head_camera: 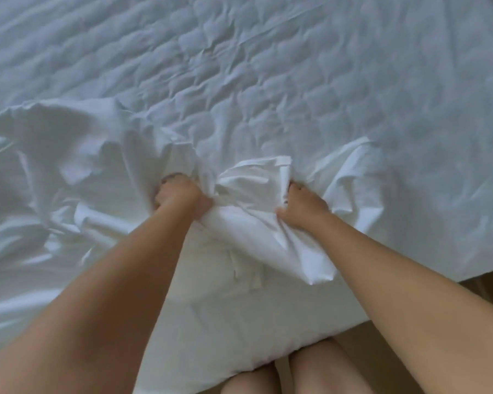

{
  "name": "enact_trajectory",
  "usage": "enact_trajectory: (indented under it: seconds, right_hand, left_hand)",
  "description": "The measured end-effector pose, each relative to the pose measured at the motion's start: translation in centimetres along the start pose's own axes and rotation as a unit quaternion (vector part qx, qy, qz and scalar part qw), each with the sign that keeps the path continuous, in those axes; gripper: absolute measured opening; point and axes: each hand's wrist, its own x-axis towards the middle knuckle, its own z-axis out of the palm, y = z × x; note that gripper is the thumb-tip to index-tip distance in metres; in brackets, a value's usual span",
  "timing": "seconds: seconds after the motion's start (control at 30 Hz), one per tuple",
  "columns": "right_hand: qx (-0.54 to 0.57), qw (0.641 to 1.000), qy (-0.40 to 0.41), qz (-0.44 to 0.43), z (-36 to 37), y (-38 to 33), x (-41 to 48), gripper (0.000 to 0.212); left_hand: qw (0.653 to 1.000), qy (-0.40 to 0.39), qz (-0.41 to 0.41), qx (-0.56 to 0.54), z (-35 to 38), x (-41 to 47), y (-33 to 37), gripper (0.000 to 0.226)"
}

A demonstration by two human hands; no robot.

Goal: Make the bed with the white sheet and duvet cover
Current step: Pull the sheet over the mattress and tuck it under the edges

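Left hand (180,194) and right hand (303,207) clutch the white sheet (248,191) at the near edge of the bed (296,66).

Each hand has its fingers curled tight round a gathered wad; the sheet lies crumpled over the bed's near part, mostly leftward, the quilted far part bare. Likely trouble: pulling from this bunched grip could drag the sheet askew, since no hem is held straight.

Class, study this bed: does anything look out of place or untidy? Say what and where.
The white sheet is bunched and crumpled near the bed's edge, gripped by the left hand and right hand, while the quilted mattress beyond lies uncovered. Nothing looks torn or spilled.
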Motion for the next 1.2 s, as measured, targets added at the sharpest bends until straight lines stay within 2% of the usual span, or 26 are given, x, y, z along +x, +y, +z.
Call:
enact_trajectory:
  seconds: [0.07, 0.13, 0.2, 0.27, 0.3, 0.33, 0.4, 0.43, 0.5, 0.57, 0.63, 0.7, 0.77, 0.83, 0.87, 0.97, 1.03, 1.07, 1.13, 1.2]
  right_hand:
    - [0.040, 0.997, 0.063, 0.005, 1.6, 0.2, -1.3, 0.038]
    - [0.083, 0.991, 0.104, -0.008, 3.1, 0.1, -3.8, 0.033]
    - [0.073, 0.995, 0.048, -0.040, 4.3, -0.3, -6.5, 0.041]
    - [0.015, 0.996, -0.057, -0.061, 5.0, -0.7, -8.3, 0.054]
    - [0.014, 0.996, -0.059, -0.061, 4.7, -1.3, -8.7, 0.060]
    - [0.037, 0.997, -0.011, -0.066, 4.1, -2.4, -8.8, 0.062]
    - [0.089, 0.983, 0.136, -0.087, 2.7, -5.3, -8.4, 0.061]
    - [0.086, 0.976, 0.169, -0.104, 2.4, -7.0, -7.9, 0.067]
    - [0.009, 0.981, 0.126, -0.149, 2.7, -10.6, -6.8, 0.088]
    - [-0.057, 0.980, 0.023, -0.190, 4.5, -14.0, -6.4, 0.088]
    - [-0.057, 0.974, -0.087, -0.200, 7.2, -16.3, -7.3, 0.067]
    - [-0.036, 0.968, -0.128, -0.214, 9.8, -16.9, -9.3, 0.051]
    - [-0.055, 0.964, -0.122, -0.228, 11.4, -16.4, -11.5, 0.043]
    - [-0.103, 0.956, -0.112, -0.252, 12.2, -15.7, -13.6, 0.042]
    - [-0.114, 0.950, -0.120, -0.265, 12.4, -15.3, -14.5, 0.042]
    - [-0.091, 0.937, -0.169, -0.293, 12.6, -14.5, -16.7, 0.026]
    - [-0.069, 0.935, -0.185, -0.293, 12.4, -14.1, -16.9, 0.008]
    - [-0.057, 0.937, -0.184, -0.292, 12.2, -14.1, -16.8, 0.015]
    - [-0.017, 0.940, -0.169, -0.297, 12.1, -14.0, -16.6, 0.026]
    - [0.023, 0.944, -0.130, -0.301, 12.1, -13.9, -16.6, 0.018]
  left_hand:
    - [0.988, -0.029, 0.008, -0.151, 1.5, -0.4, -4.4, 0.050]
    - [0.963, 0.025, 0.010, -0.268, 2.9, -2.3, -8.0, 0.032]
    - [0.941, 0.104, 0.015, -0.321, 4.5, -5.2, -10.6, 0.031]
    - [0.921, 0.139, 0.010, -0.363, 6.9, -8.4, -12.8, 0.035]
    - [0.910, 0.143, -0.002, -0.389, 8.2, -9.9, -14.0, 0.035]
    - [0.896, 0.142, -0.024, -0.420, 9.6, -11.3, -15.2, 0.033]
    - [0.858, 0.132, -0.088, -0.488, 12.5, -13.3, -17.6, 0.030]
    - [0.842, 0.118, -0.121, -0.512, 13.8, -14.0, -18.5, 0.029]
    - [0.812, 0.070, -0.190, -0.547, 16.0, -14.6, -19.4, 0.028]
    - [0.793, 0.040, -0.223, -0.566, 16.7, -14.9, -19.5, 0.026]
    - [0.800, 0.089, -0.217, -0.552, 16.1, -15.2, -19.5, 0.017]
    - [0.796, 0.192, -0.164, -0.551, 13.5, -15.9, -19.6, 0.010]
    - [0.792, 0.332, -0.031, -0.511, 10.3, -15.9, -19.8, 0.013]
    - [0.819, 0.401, 0.095, -0.399, 7.5, -14.2, -19.7, 0.023]
    - [0.848, 0.382, 0.130, -0.344, 6.4, -12.8, -19.4, 0.032]
    - [0.963, 0.169, 0.122, -0.171, 5.2, -7.8, -18.2, 0.076]
    - [0.989, 0.085, 0.103, -0.069, 6.2, -5.4, -17.6, 0.089]
    - [0.992, 0.073, 0.093, -0.043, 6.8, -4.6, -17.4, 0.083]
    - [0.992, 0.098, 0.073, -0.032, 7.7, -3.8, -17.8, 0.052]
    - [0.982, 0.134, 0.082, -0.104, 8.1, -3.5, -18.6, 0.032]
